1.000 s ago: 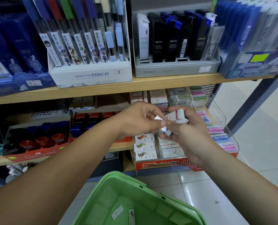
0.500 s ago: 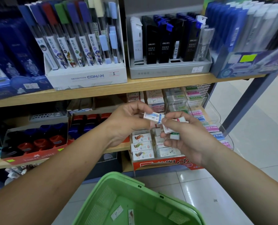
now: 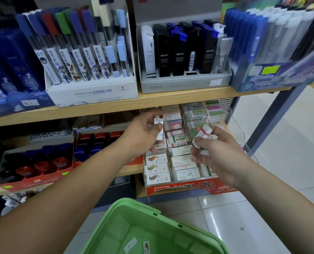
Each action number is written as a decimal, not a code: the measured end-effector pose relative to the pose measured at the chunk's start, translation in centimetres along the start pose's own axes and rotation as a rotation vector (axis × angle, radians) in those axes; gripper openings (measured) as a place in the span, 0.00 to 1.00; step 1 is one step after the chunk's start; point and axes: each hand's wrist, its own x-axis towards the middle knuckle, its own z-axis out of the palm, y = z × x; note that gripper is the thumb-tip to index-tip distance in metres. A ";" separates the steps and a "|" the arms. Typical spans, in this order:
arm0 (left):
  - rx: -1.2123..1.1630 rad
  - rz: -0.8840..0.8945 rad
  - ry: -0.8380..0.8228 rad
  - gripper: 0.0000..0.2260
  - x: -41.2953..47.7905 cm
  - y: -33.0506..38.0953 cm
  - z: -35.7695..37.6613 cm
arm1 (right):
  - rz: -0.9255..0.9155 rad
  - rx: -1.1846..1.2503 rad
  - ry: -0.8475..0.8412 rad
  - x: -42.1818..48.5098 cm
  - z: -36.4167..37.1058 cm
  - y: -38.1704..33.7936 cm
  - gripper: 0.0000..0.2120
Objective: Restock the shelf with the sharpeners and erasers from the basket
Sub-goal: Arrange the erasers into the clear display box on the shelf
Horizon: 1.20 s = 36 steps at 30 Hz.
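My left hand [image 3: 143,136] pinches one small white eraser [image 3: 159,130] with a blue-printed sleeve, held upright over the back left of the eraser display box [image 3: 189,186]. My right hand [image 3: 215,153] grips a few small white erasers [image 3: 204,133] with red-marked sleeves, above the box's right side. The two hands are apart. The box, red-fronted with Japanese lettering, holds rows of wrapped erasers [image 3: 157,168] on the lower shelf. A green basket [image 3: 134,208] sits below my arms with two erasers [image 3: 138,244] lying on its bottom.
A red tray of dark blue and red sharpeners [image 3: 42,167] stands left of the eraser box. The wooden upper shelf [image 3: 152,100] carries pencil-lead displays, among them a white Detective Conan box [image 3: 92,92] and a grey tray [image 3: 185,83]. White floor tiles [image 3: 280,162] lie to the right.
My hands have drawn apart. The left hand took one eraser from the right hand's bundle and carried it left and toward the display box. The right hand moved right with the others.
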 end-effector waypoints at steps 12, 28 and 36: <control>0.565 0.089 -0.017 0.09 5.5 0.3 2.8 | -0.136 -0.019 0.178 0.1 -1.3 0.0 0.14; 0.882 0.367 -0.016 0.08 6.0 -1.9 3.5 | -0.114 0.006 0.119 -0.3 -2.1 0.4 0.14; 1.095 0.251 -0.156 0.17 5.9 -1.3 3.6 | -0.097 0.016 0.072 -0.1 -1.8 0.5 0.15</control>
